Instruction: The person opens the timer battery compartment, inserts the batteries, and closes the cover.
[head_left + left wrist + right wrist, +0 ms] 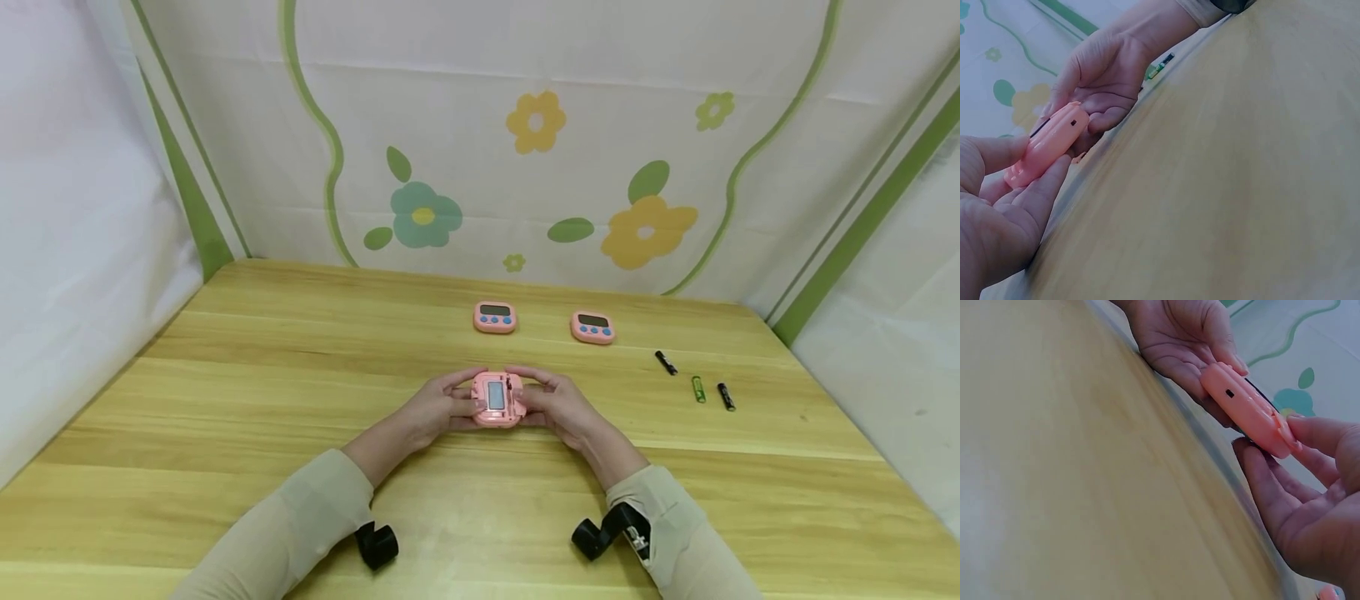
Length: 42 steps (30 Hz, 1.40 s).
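Working the pink timer, back-up above the table, w/ L hand & R hand each closed in a snug pinch on opp. edges, prob. goes best if L braces it level while R presses gently w/o forcing the plastic.

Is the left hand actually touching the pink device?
Touching. The left wrist view shows the left hand holding the pink device, its fingers against one side and the thumb on the other.
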### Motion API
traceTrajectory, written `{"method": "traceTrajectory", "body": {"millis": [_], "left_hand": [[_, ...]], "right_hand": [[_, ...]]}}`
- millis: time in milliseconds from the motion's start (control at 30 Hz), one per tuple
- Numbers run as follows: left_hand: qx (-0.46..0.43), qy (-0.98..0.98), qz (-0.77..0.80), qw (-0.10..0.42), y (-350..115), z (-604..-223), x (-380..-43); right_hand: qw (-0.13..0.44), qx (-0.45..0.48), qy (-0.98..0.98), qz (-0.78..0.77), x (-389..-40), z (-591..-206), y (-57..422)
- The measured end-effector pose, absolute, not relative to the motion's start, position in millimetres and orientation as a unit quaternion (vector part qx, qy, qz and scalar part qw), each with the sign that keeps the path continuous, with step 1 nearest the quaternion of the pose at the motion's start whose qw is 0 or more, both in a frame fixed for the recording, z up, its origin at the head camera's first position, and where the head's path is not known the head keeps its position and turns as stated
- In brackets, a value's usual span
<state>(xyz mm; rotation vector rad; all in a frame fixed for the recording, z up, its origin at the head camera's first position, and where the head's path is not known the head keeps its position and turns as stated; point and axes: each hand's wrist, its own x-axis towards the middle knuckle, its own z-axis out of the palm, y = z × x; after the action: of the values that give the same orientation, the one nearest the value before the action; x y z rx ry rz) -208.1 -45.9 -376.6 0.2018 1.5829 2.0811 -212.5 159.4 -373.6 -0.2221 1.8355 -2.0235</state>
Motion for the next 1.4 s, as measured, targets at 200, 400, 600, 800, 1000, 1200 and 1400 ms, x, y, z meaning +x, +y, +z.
{"method": "traceTrajectory", "body": {"millis": [200,400,600,800,1000,1200,1400], "left_hand": [[0.071,0.584,0.767,0.255,-45.6,-378.9,-209.4],[0.069,0.585,0.767,0.255,-45.0,-377.9,-209.3],[0.071,0.578,0.772,0.257,-44.6,-377.4,-209.4],[0.072,0.574,0.775,0.255,-44.5,-378.3,-210.5],[0.069,0.573,0.776,0.254,-45.5,-380.2,-211.4],[0.068,0.559,0.784,0.261,-45.4,-380.3,-210.9],[0.071,0.559,0.783,0.263,-46.3,-379.8,-210.5]], "right_hand": [[0.135,-0.04,0.701,-0.7,-213.1,-370.1,157.6],[0.106,-0.008,0.704,-0.703,-213.3,-366.1,160.0],[0.11,-0.031,0.686,-0.719,-214.3,-365.6,164.9],[0.123,-0.051,0.676,-0.725,-214.6,-364.8,168.4],[0.127,-0.048,0.675,-0.726,-216.2,-363.2,173.0],[0.129,-0.058,0.679,-0.72,-218.8,-361.1,188.4],[0.117,-0.039,0.666,-0.735,-223.6,-357.2,207.9]]}}
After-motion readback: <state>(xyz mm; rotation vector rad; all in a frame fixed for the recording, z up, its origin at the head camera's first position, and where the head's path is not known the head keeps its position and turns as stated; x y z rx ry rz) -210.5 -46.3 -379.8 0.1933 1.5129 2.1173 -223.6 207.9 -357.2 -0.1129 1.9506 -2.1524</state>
